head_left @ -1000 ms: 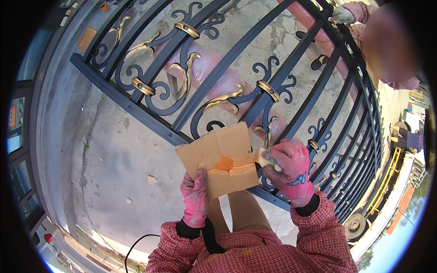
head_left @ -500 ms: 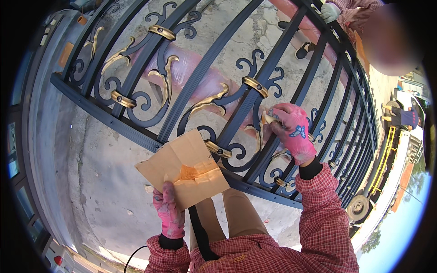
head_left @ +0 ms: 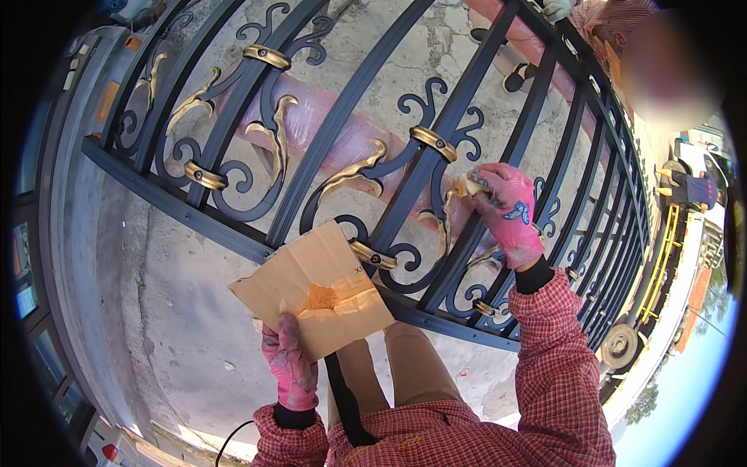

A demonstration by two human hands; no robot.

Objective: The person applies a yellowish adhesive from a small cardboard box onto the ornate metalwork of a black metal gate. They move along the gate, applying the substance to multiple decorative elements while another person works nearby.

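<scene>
My left hand (head_left: 291,366), in a pink patterned glove, grips a piece of brown cardboard (head_left: 334,261) by its lower edge, thumb on top. A wet-looking orange-gold patch (head_left: 320,297) lies in the middle of the card. Pinched in my right hand (head_left: 510,214), also gloved in pink, is a small cream-coloured piece (head_left: 472,186), whose exact kind I cannot make out. It is up against the top of a gold-tinted leaf (head_left: 446,222) on a black scroll. Under both hands stretches a black metal fence panel (head_left: 334,128) with scrolls and gold collars (head_left: 433,144).
A pink plastic-wrapped bundle (head_left: 319,128) lies beneath the bars on cracked concrete (head_left: 194,311). At the far right top, another person's gloved hand (head_left: 557,8) rests by the panel. Beyond are a person in dark clothes (head_left: 695,191) and a truck wheel (head_left: 619,345).
My right hand has shifted slightly to the right and up with the cream piece, staying by the same leaf. The card is nearly still, and the other person's hand has moved up a little.
</scene>
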